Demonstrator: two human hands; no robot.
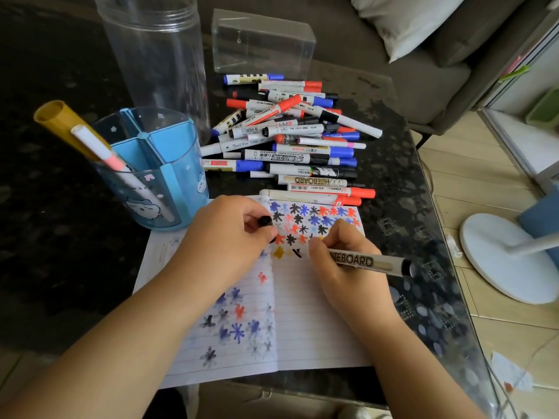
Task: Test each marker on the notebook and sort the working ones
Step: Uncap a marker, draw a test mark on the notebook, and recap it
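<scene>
So a whiteboard marker (370, 262) is gripped in the right hand (341, 267), fingers curled round the barrel near the tip end, with the back end pointed off to the right. The tip itself is hidden by the fingers, but it's held right at a fresh black stroke (297, 252) on the right-hand page of the lined notebook (302, 322). A black marker cap (265, 221) is pinched in the left hand (225, 237), which is rested on the notebook's middle fold.

The notebook is laid open on the dark speckled surface (393, 140), near its front edge. The top of the right page is covered in little star doodles (314, 220) in black, blue, red and one yellowish one, and more faded-looking ones are scattered on the left page.

Just behind the notebook, a big messy pile of markers (290, 140) is heaped up, mostly white barrels with red, blue and black caps, the nearest ones touching the notebook's top edge.

To the left, a blue divided pen holder (169, 176) is stood beside the notebook, with a mustard-yellow marker (65, 124) and a slim white-and-pink pen (99, 149) leaned in one compartment. Behind it a tall clear plastic jar (154, 55) is placed, and a clear plastic box (263, 43) is set further back.
</scene>
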